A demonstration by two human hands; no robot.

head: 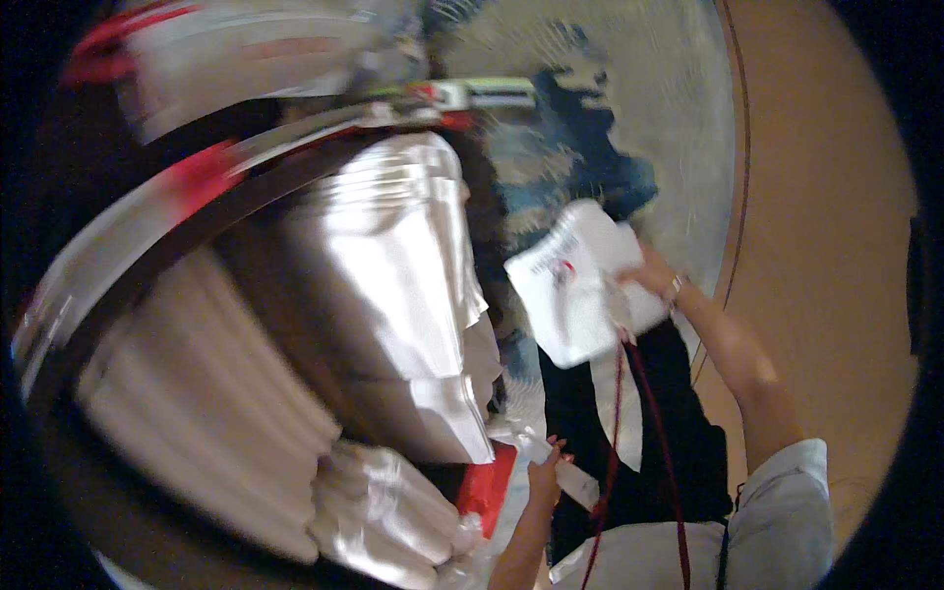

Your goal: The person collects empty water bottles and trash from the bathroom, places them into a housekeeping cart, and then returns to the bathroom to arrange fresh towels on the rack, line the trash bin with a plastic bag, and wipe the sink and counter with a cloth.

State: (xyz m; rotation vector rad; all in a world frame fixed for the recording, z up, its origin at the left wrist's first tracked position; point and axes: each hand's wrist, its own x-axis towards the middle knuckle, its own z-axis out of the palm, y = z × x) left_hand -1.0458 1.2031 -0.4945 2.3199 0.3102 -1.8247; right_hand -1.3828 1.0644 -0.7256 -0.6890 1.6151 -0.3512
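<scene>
My right hand (653,274) is shut on a white folded bag or cloth (568,302) that bears dark writing and a small red mark. It hangs in front of my dark trousers, above the patterned floor. Lower down, my left hand (544,473) grips a small white packet or box (579,485); blur hides its exact kind. Next to that hand is a red container (488,490). Stacks of folded white linen (413,280) fill a dark shelf unit (243,280) on the left, apart from my right hand.
Along the unit's top runs a blurred rim (295,140) with red and white items. More pale linen (199,398) and bundled white fabric (383,509) lie nearer. A dark red lanyard (656,435) dangles before me. Patterned carpet (671,110) borders a plain brown surface (818,221) at right.
</scene>
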